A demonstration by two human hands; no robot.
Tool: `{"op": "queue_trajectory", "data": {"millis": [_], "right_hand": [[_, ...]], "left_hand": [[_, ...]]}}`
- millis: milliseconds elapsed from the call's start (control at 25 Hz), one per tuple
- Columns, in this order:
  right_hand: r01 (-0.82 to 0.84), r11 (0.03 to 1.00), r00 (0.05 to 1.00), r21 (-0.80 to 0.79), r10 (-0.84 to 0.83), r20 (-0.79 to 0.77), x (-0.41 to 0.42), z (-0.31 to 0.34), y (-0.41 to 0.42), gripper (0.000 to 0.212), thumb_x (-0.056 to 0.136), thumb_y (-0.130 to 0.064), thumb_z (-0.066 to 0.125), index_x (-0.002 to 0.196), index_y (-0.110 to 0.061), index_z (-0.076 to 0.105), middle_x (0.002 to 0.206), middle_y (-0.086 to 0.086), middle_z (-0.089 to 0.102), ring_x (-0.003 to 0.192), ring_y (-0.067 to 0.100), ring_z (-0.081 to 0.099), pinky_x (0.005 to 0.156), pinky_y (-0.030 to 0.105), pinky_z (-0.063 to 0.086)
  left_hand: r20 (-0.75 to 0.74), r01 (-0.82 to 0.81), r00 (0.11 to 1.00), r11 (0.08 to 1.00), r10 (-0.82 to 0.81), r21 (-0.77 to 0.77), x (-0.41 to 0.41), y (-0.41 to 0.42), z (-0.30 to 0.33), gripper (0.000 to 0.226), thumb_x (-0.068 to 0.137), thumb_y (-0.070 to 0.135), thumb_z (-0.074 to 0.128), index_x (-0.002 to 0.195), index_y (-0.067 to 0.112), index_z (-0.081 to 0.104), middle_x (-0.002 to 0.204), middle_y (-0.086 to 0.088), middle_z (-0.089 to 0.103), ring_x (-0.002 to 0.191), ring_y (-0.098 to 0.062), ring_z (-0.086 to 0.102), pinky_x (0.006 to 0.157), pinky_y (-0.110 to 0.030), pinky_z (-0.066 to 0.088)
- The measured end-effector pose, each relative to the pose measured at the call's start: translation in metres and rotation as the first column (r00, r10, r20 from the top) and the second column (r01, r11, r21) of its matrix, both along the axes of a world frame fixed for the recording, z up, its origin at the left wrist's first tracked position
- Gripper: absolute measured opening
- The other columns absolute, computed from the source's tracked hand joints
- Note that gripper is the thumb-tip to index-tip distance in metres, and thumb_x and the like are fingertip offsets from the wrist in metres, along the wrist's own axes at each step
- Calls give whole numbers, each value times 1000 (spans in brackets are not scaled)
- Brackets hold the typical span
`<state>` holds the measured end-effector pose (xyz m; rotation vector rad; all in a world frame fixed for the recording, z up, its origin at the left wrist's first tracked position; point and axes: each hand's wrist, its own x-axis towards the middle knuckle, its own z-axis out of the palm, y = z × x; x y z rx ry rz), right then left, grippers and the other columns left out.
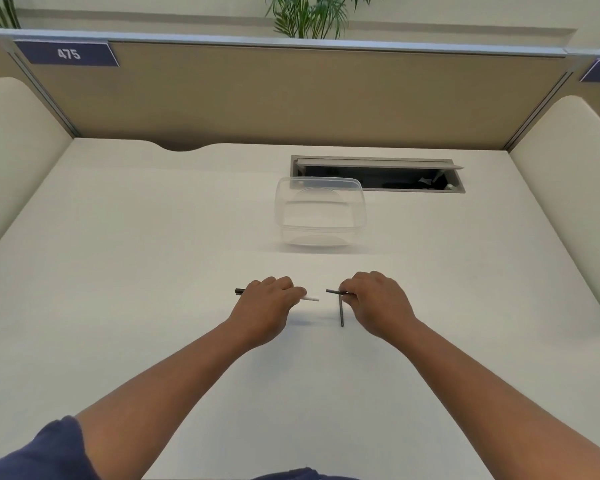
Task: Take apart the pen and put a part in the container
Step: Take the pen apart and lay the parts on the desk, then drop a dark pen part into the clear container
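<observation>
Near the front middle of the white desk (118, 254), the left hand (269, 308) is curled around one section of the pen: a dark end (239, 291) protrudes past its outer side and a thin white refill tip (311, 298) protrudes from its fingers toward the centre. The right hand (376, 304) pinches a dark barrel piece (333, 292) whose end points toward the refill tip; the two ends are apart, with a small gap between them. A second dark, slender piece (341, 311) runs down toward the desk from the right fingers; whether it is held or lies on the surface cannot be determined. Beyond the hands, well apart from them, a clear plastic container (321, 211) stands open on the desk. Just behind it, a cable hatch (378, 174) is set into the desktop with its flap raised. Tan partition panels (291, 95) enclose the desk; a label reading 475 (69, 54) is fixed at the upper left, and plant fronds (312, 15) show above the rear panel.
</observation>
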<state>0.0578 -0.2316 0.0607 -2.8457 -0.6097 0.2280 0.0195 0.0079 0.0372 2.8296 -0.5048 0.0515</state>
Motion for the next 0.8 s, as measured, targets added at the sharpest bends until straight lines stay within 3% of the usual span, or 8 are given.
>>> {"op": "queue_trajectory", "data": {"millis": [200,480,800], "right_hand": [[2,999,1000,46,-4,27,25,9,9,19,100,-25,57,104,-19,74,104,1,69,92,30,60,76,41,50],[-36,998,993,58,30,110,98,32,26,18,99,-23,58,104,-17,75,98,5,70,90,32,61,75,42,52],[-32,998,999,-52,33,5,188,18,62,17,98,-22,59,104,-23,74,100,3,70,88,28,63,64,32,44]], "left_hand": [[-16,15,1000,1000,-15,-17,7,-2,-3,27,100,14,51,118,27,66,97,4,62,73,-24,50,62,-32,26],[-2,66,998,995,-67,-79,29,-1,-6,26,97,10,56,118,22,67,93,2,67,70,-29,56,59,-34,36],[-13,49,999,991,-51,-124,60,2,-26,18,96,14,58,110,24,66,89,6,66,70,-25,56,59,-35,39]]}}
